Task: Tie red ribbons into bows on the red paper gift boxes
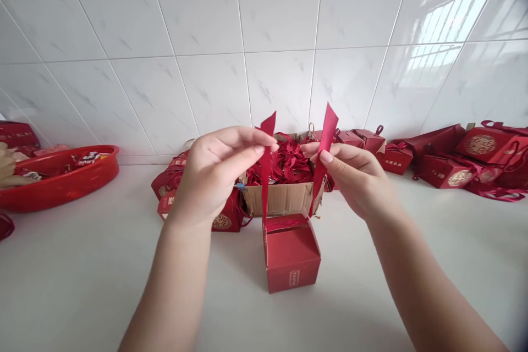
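Note:
A small red gift box (292, 256) with a gold printed label stands on the white table in front of me. A dark red ribbon (265, 192) rises from both sides of its top. My left hand (225, 168) pinches one end of the ribbon between thumb and fingertips, above the box's left side. The other end is pinched by my right hand (346, 170), above the right side. Both ends stick up past my fingers, and the lengths below run down to the box. Just behind it, a cardboard carton (280, 198) is filled with loose red ribbons (291, 159).
Several red gift boxes (480, 146) are piled at the right, and more red boxes (231, 214) stand left of the carton. A red plastic basin (61, 184) holding small packets is at far left. Behind the table (235, 297) rises a white tiled wall (206, 11).

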Motion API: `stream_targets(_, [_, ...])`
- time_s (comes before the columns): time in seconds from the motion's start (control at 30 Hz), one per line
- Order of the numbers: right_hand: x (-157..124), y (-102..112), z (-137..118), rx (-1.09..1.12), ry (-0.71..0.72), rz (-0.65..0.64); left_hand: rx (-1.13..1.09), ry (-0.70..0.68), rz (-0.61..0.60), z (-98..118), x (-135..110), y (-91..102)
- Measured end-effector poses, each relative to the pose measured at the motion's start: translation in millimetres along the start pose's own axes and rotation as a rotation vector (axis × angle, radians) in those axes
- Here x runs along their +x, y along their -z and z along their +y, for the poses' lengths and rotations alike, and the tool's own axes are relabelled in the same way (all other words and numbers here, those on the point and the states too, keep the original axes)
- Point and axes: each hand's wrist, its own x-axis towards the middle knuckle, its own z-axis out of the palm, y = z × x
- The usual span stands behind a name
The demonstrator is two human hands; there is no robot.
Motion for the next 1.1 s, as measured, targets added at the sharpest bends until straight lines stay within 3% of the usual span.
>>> stream_targets(0.13, [-4.5, -23.1, 8.1, 0.088, -0.049, -0.106, -0.028, 0.055, 0.036, 4.1, -0.7, -22.1])
stream_targets(0.27, [-7.9, -33.8, 11.8, 0.141, -0.050, -0.074, 0.035, 0.040, 0.075, 3.8, -3.7, -36.2])
stream_targets(0.47, [-7.7, -31.5, 10.6, 0.157, -0.061, -0.022, 0.112, 0.061, 0.110, 4.6, -4.4, -32.3])
stream_targets(0.67, [-10.7, -37.4, -0.3, 0.052, 0.037, -0.037, 0.239, -0.036, 0.224, 6.5, -5.5, -32.6])
stream_targets(0.97, [-9.2, -32.8, 0.9, 0.144, -0.064, -0.017, 0.187, 0.097, 0.166, 10.2, -10.5, -29.8])
stream_targets(1.1, [-7.4, -31.1, 2.4, 0.158, -0.056, -0.034, 0.128, 0.188, -0.050, 7.3, -10.1, -25.9])
